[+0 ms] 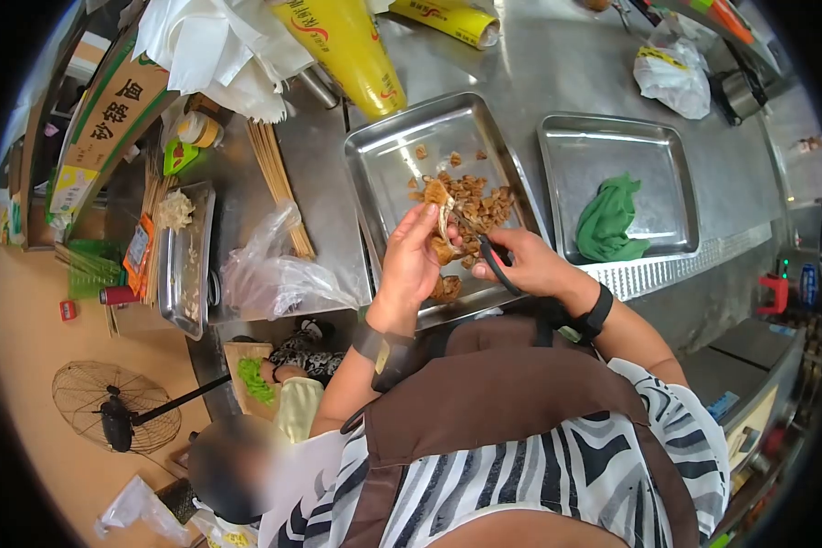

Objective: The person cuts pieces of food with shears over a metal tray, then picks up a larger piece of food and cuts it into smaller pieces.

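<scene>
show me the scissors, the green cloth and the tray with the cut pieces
scissors (495, 263): head view, black handle.
green cloth (607, 219): head view, middle of the bunched fabric.
tray with the cut pieces (388, 169): head view, bare metal near its left wall.

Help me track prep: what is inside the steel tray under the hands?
Brown cut pieces lie heaped in the steel tray, some scattered farther back. The left hand, holding a larger piece, and the right hand, holding scissors, cover part of its near floor; anything there is hidden.
</scene>
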### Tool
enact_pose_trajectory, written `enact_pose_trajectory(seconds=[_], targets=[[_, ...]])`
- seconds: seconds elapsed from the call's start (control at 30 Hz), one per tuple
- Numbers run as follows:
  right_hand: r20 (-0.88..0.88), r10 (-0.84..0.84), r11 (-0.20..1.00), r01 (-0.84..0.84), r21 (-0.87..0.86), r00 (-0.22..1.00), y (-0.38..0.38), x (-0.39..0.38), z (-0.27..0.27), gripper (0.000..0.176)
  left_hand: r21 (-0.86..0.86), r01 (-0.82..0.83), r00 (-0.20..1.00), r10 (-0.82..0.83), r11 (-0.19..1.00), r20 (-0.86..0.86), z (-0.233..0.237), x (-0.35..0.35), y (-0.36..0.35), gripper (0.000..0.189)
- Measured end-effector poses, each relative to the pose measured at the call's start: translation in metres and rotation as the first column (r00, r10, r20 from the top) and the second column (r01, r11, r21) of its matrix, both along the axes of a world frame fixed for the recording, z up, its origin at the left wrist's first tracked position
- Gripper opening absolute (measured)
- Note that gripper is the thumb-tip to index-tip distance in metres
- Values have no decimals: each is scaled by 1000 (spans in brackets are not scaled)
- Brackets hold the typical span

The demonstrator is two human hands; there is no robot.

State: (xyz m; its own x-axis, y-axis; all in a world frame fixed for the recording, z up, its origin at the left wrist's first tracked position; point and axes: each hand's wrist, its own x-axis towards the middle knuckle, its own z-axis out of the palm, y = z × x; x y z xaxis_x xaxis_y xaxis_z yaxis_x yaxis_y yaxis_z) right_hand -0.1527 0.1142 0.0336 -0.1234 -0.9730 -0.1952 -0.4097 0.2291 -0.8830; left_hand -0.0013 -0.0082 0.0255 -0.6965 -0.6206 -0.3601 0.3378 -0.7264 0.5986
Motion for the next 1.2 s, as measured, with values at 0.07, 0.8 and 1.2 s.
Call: enact_pose_trajectory(seconds=[0.07, 0.8, 1.2], targets=[[-23, -31, 999, 30, -15, 999, -2, 0, 3, 47, -11, 15, 1000, -14, 1000, 24, 0, -2, 2, 17], [-48, -101, 995, 100, -18, 994, 2, 6, 7, 31, -65, 46, 980, -32, 997, 199, 5, -4, 5, 15], [-50, -127, 992, 127, -21, 991, 7, 0, -2, 39, -68, 151, 965, -133, 986, 226, 0, 1, 10, 13]])
